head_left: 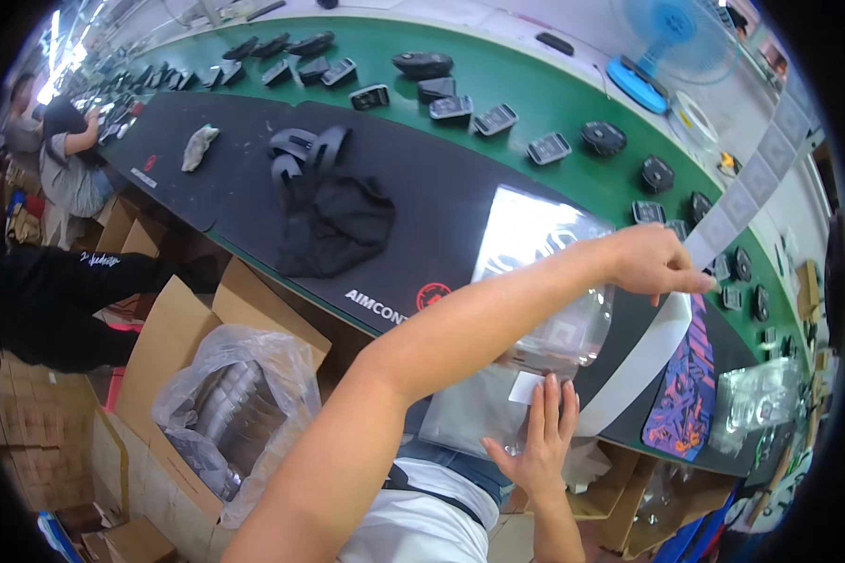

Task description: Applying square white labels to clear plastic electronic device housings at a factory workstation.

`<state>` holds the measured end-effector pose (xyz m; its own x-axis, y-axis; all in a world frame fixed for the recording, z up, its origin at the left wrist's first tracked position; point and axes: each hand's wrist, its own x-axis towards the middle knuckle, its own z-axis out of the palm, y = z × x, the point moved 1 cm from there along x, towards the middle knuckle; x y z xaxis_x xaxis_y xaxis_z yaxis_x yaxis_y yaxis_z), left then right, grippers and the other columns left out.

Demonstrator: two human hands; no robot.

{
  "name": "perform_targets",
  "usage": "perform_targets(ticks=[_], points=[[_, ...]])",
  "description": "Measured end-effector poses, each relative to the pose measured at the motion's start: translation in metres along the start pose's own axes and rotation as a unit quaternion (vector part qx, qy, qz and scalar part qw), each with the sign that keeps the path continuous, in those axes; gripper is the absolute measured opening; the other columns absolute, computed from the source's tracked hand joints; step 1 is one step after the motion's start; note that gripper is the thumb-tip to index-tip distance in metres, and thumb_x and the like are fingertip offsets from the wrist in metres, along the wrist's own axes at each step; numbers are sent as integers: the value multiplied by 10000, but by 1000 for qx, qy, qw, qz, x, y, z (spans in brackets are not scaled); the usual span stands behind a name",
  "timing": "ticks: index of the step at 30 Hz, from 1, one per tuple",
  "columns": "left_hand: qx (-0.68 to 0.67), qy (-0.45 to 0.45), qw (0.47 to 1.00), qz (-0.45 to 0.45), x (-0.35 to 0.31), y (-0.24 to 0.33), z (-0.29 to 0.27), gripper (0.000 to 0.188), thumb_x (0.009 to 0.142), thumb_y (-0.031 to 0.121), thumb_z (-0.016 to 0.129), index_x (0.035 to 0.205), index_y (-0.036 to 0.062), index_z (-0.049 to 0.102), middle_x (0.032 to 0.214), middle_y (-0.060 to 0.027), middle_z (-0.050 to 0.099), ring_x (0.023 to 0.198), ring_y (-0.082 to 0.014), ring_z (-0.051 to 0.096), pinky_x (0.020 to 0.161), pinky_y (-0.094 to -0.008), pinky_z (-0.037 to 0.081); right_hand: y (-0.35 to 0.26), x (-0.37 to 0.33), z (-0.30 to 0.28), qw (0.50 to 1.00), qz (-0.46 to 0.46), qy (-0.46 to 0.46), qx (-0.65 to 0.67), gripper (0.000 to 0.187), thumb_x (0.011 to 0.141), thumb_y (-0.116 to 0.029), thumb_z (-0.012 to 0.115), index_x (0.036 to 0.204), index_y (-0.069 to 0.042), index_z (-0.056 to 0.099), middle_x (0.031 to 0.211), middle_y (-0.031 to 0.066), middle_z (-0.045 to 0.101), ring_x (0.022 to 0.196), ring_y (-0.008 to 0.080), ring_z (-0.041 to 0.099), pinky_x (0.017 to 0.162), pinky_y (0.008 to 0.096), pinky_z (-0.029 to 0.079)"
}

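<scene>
Labelling work looks partly done in the head view: a small white rectangular sticker (526,387) already sits on the clear plastic bag (549,310) that lies on the black mat-covered surface (253,188), at about six o'clock from the picture's middle. The right hand (538,433) lies flat, fingers spread wide, its fingertips touching the sticker and holding nothing. The left hand (655,261), reaching across to three o'clock, has its grip narrowed to a pinch on the long white strip of label backing paper (751,183), which runs up toward one o'clock with square labels left on it. Judging from that, one label is placed and more are left. Small black moulded plastic parts (549,147) line the green belt (498,75) at twelve o'clock.
</scene>
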<state>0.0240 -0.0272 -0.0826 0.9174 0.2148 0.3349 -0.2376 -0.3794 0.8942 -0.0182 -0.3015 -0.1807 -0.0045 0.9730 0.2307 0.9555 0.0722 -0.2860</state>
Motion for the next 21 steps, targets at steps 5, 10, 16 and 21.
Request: perform_targets(ticks=[5, 10, 16, 21], points=[[12, 9, 1000, 11, -3, 1, -2, 586, 971, 562, 611, 959, 1, 779, 820, -138, 764, 683, -187, 752, 680, -315, 566, 0, 11, -9, 999, 27, 29, 5, 1004, 756, -489, 807, 1496, 65, 414, 1573, 328, 320, 1440, 530, 296, 1153, 648, 254], [36, -8, 999, 5, -5, 8, 3, 543, 954, 554, 627, 971, 38, 795, 763, -102, 760, 668, -183, 743, 667, -315, 558, 4, 10, -8, 998, 38, 43, -17, 894, 817, -456, 770, 1499, 13, 432, 1587, 350, 246, 1439, 588, 227, 1138, 674, 260], [56, -5, 998, -1, -6, 8, -1, 552, 948, 564, 624, 1008, 43, 797, 795, -115, 767, 678, -199, 746, 681, -322, 561, 3, 1, -5, 999, 20, 43, -7, 917, 818, -471, 752, 1533, -15, 404, 1604, 303, 251, 1436, 572, 244, 1132, 662, 273], [39, 2, 999, 5, -8, 8, 2, 540, 945, 558, 626, 1005, 50, 800, 816, -116, 773, 663, -202, 744, 688, -326, 566, 1, 8, 1, 996, 67, 59, 23, 911, 761, -340, 782, 1529, -9, 420, 1580, 285, 306, 1429, 530, 284, 1145, 622, 281]])
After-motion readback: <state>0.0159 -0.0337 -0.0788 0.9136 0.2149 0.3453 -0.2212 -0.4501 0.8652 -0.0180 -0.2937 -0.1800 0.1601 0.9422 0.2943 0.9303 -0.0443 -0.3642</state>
